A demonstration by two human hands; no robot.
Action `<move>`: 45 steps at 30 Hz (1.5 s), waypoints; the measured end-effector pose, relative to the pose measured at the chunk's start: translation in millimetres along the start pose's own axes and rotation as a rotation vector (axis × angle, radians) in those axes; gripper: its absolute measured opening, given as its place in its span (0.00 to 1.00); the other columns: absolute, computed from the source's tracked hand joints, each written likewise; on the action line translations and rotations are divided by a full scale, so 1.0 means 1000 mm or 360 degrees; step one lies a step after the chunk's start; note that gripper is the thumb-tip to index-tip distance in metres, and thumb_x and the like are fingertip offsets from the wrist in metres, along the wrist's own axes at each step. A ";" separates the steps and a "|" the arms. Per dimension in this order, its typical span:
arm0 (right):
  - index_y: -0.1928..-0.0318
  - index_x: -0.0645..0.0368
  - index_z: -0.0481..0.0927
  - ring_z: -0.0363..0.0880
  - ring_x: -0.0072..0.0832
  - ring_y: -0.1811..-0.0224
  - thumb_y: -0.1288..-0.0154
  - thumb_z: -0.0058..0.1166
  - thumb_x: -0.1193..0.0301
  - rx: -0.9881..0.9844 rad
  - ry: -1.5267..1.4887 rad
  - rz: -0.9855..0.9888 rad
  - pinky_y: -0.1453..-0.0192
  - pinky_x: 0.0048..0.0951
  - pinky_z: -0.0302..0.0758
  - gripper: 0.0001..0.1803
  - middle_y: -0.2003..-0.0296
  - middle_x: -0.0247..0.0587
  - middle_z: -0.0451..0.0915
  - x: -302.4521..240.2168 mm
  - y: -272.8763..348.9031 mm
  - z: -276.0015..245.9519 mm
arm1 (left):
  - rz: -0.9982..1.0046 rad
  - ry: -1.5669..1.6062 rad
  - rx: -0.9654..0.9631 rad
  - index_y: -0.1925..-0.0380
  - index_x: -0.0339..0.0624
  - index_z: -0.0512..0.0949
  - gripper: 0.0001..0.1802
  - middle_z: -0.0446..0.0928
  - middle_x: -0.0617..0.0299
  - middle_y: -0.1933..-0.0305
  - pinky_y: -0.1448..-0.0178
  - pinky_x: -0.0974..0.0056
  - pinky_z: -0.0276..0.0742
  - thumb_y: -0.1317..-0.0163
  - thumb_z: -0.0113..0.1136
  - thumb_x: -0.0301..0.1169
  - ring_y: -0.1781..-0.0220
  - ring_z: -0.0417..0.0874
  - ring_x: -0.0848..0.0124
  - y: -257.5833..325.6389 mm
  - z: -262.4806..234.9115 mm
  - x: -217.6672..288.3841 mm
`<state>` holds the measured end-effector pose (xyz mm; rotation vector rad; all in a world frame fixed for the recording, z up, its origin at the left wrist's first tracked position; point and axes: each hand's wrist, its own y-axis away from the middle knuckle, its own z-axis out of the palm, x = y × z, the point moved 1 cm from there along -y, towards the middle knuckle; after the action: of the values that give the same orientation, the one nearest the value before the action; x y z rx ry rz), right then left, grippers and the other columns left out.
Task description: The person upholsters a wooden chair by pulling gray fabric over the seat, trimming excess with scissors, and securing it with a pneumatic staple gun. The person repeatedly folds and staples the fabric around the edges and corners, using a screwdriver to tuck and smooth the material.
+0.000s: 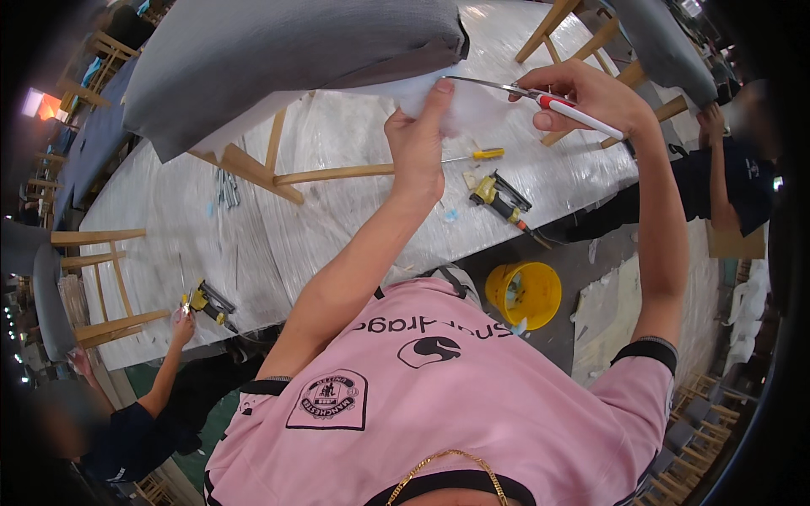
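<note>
The left hand [418, 139] pinches a piece of white wadding [468, 114] with its thumb uppermost, the grip narrow and holding the soft material just below the corner of a grey upholstered chair [304, 67]; the right hand [586, 88] has scissors [557, 104] with red and white handles in its grip, fingers curled about them and the long handle end lying toward the wrist; the blades point left, nearly together, and their tips reach the left thumb, right by the wadding; whether they touch the material I cannot tell. The chair lies tipped over on a worktop [337, 202] covered with clear plastic film, its wooden legs [253, 173] resting low beneath the grey cover; to the right of the left wrist lies a screwdriver [488, 153] with a yellow handle, and just below it a yellow and black staple gun [504, 198]; a yellow bucket [550, 295] stands on the floor beside the near edge. At the left, a co-worker's hand [183, 325] is just beside a second staple gun [207, 299]; at the right, another co-worker [717, 181] stands by a grey chair [662, 46] with wooden legs.
</note>
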<state>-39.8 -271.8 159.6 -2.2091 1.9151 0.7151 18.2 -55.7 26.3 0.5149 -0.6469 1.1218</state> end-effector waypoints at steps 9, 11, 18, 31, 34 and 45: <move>0.44 0.57 0.88 0.86 0.34 0.62 0.47 0.71 0.35 0.0070 0.0142 -0.0110 0.54 0.33 0.82 0.43 0.59 0.44 0.88 -0.006 -0.020 -0.006 | -0.0044 -0.0077 -0.0030 0.48 0.38 0.81 0.21 0.84 0.61 0.48 0.41 0.61 0.79 0.35 0.74 0.38 0.47 0.84 0.72 0.000 -0.003 0.000; 0.44 0.57 0.88 0.86 0.33 0.62 0.46 0.72 0.37 0.0036 0.0167 -0.0024 0.53 0.34 0.83 0.41 0.59 0.45 0.89 -0.013 -0.020 -0.006 | -0.0049 -0.0110 -0.0045 0.48 0.37 0.81 0.21 0.84 0.61 0.48 0.41 0.61 0.79 0.35 0.74 0.38 0.47 0.84 0.71 -0.003 -0.007 0.000; 0.45 0.57 0.89 0.88 0.34 0.58 0.47 0.74 0.40 -0.0032 0.0025 -0.0114 0.48 0.33 0.85 0.38 0.55 0.44 0.90 -0.004 -0.021 -0.007 | -0.0085 -0.0148 -0.0035 0.47 0.36 0.81 0.23 0.84 0.60 0.47 0.41 0.61 0.78 0.36 0.75 0.39 0.46 0.83 0.71 0.000 -0.004 0.002; 0.43 0.57 0.88 0.83 0.28 0.61 0.48 0.77 0.45 0.0021 -0.0042 -0.0204 0.54 0.30 0.82 0.37 0.56 0.41 0.89 -0.003 -0.032 0.002 | 0.0003 -0.0202 -0.0053 0.60 0.41 0.86 0.16 0.84 0.68 0.64 0.62 0.70 0.70 0.35 0.75 0.42 0.65 0.78 0.81 -0.001 -0.005 -0.002; 0.44 0.55 0.88 0.84 0.30 0.60 0.46 0.77 0.46 0.0054 -0.0060 -0.0137 0.50 0.33 0.82 0.35 0.58 0.40 0.89 -0.002 -0.026 0.007 | 0.0029 -0.0216 -0.0040 0.61 0.40 0.87 0.15 0.84 0.68 0.66 0.63 0.70 0.69 0.36 0.75 0.41 0.67 0.77 0.81 -0.003 -0.008 -0.003; 0.38 0.59 0.84 0.79 0.16 0.59 0.41 0.77 0.64 0.0650 -0.1233 0.0290 0.54 0.21 0.77 0.31 0.58 0.32 0.87 0.045 0.018 0.162 | -0.0106 -0.0879 -0.0073 0.61 0.34 0.87 0.15 0.86 0.64 0.63 0.60 0.71 0.77 0.35 0.74 0.37 0.65 0.82 0.81 -0.001 -0.076 -0.005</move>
<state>-96.3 -251.5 1.2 -1.2590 1.6516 0.9234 34.2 -8.6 -30.9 0.8114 -1.1214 0.8987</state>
